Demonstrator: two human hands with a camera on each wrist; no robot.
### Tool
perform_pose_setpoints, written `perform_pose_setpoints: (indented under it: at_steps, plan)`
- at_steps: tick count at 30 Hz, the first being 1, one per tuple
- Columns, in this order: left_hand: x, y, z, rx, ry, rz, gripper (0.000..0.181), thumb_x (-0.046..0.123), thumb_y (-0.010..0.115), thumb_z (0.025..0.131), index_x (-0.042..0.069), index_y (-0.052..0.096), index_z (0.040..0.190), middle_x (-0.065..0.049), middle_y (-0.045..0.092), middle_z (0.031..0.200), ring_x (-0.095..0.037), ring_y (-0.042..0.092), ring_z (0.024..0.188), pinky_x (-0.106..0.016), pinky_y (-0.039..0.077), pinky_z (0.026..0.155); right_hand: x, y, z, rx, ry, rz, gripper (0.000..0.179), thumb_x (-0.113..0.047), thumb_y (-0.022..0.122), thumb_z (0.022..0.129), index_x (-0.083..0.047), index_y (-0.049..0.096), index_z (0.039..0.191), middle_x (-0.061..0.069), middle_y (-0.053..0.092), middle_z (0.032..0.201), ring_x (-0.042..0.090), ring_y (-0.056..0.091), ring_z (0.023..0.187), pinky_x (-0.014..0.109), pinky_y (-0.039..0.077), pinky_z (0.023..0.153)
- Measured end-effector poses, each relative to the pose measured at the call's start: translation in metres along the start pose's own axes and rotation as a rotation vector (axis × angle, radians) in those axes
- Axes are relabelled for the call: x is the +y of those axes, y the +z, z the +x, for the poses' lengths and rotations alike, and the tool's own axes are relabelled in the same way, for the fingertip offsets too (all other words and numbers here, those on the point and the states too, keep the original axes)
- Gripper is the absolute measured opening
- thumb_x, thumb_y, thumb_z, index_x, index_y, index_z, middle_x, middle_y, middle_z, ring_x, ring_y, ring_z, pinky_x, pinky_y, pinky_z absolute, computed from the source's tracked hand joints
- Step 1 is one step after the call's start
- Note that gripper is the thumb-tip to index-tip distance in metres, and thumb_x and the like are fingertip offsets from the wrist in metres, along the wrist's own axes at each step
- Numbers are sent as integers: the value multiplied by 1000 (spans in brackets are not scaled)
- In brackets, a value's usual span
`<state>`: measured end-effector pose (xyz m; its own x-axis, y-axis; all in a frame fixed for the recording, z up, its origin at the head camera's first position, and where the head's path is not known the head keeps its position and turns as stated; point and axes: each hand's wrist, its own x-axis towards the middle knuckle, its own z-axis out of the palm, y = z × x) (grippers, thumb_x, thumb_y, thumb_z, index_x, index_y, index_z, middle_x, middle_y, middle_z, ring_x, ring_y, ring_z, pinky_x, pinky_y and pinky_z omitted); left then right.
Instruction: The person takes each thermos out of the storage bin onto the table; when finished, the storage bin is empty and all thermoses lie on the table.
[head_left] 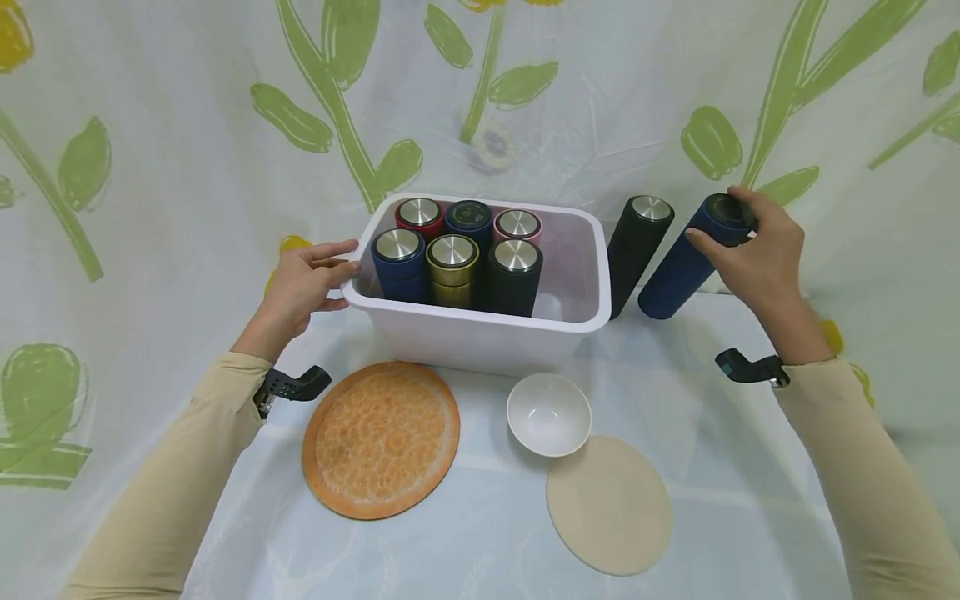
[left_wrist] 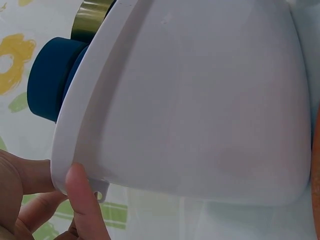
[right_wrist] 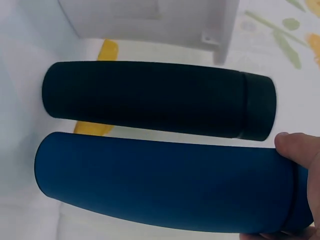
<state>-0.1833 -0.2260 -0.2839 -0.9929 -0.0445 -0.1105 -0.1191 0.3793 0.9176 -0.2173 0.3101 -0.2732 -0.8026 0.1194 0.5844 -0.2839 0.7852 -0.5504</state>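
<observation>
My right hand (head_left: 772, 242) grips a navy blue thermos bottle (head_left: 678, 271) around its dark lid end, thumb on the near side. The bottle leans, its base low near the table. Just left of it stands a black thermos bottle (head_left: 637, 250) with a silver-topped lid, also tilted in the head view. My left hand (head_left: 303, 279) holds the left rim of a white plastic bin (head_left: 480, 337), its fingertips on the corner in the left wrist view. Inside the bin, several thermos bottles stand upright toward the left, among them a gold one (head_left: 452, 271) and a blue one (head_left: 400, 265).
Bare bin floor (head_left: 555, 307) shows at the right end inside. In front of the bin lie a round brown board (head_left: 381, 442), a white bowl (head_left: 550, 415) and a round beige disc (head_left: 609, 508) partly under the bowl. A flower-patterned sheet (head_left: 600, 100) hangs behind.
</observation>
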Motion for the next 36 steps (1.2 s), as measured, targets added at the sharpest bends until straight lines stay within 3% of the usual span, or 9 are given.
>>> perform_pose_setpoints:
  at_steps: [4, 10, 12, 24, 36]
  plan:
    - [-1, 0, 0, 2, -6, -2, 50, 24, 62, 101, 17, 51, 149, -17, 59, 132, -20, 63, 99, -27, 58, 70, 3, 6, 2, -15, -9, -3, 67, -21, 84, 81, -4, 57, 140, 14, 61, 134, 31, 57, 120, 12, 37, 91]
    - [-1, 0, -1, 6, -14, 0, 50, 24, 62, 101, 17, 51, 149, -17, 59, 132, -20, 63, 99, -27, 58, 70, 9, 11, 2, -63, 0, -11, 68, -21, 82, 84, -1, 53, 142, 18, 58, 137, 34, 54, 126, 43, 41, 106]
    - [-1, 0, -2, 6, -15, -6, 50, 24, 62, 101, 17, 51, 149, -17, 58, 132, -21, 62, 102, -27, 58, 70, 12, 13, 2, -79, 12, -15, 68, -21, 81, 84, -1, 53, 142, 18, 57, 139, 35, 52, 127, 47, 40, 107]
    - [0, 0, -2, -1, -5, -12, 51, 25, 62, 101, 16, 50, 149, -17, 58, 133, -23, 58, 109, -25, 58, 70, 22, 14, 9, -164, 129, 2, 71, -32, 74, 90, -8, 45, 150, 16, 50, 146, 33, 47, 132, 49, 39, 108]
    - [1, 1, -1, -1, -8, -15, 51, 23, 63, 100, 17, 51, 149, -18, 59, 132, -18, 63, 99, -26, 58, 69, 24, 12, 8, -178, 145, -2, 76, -34, 76, 89, -9, 42, 152, 16, 47, 149, 35, 43, 135, 51, 35, 111]
